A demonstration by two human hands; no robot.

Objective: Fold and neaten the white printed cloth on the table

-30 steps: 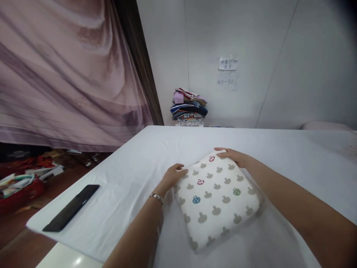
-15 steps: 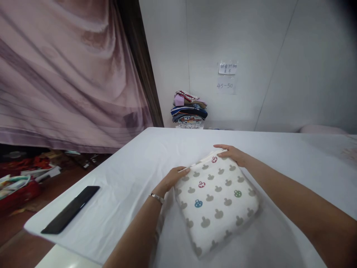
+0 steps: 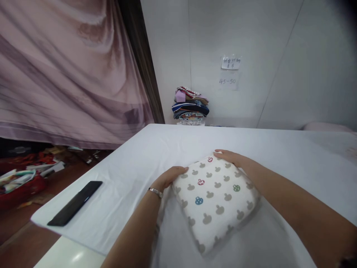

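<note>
A folded white cloth [image 3: 214, 201] printed with grey mushrooms, plus a few in red, blue and green, lies tilted in front of me at the table's near side. My left hand [image 3: 173, 176] grips its far left corner, thumb on top and the other fingers hidden behind the edge. At the far right corner, my right hand [image 3: 230, 158] holds the same cloth, its fingers partly out of sight. A silver bracelet [image 3: 155, 192] circles my left wrist. Whether the cloth's near edge touches the table cannot be made out.
The table [image 3: 134, 163] has a white cover. A flat black object [image 3: 75, 203] rests at its left edge. Beyond the far edge stands a stack of folded fabrics [image 3: 191, 106] against the wall. A pink curtain [image 3: 69, 74] hangs at left, above a red basket [image 3: 23, 186].
The far edge of the cloth has come down and lies flatter. My right hand has lowered slightly with its corner; both hands keep their hold. The view has shifted a little.
</note>
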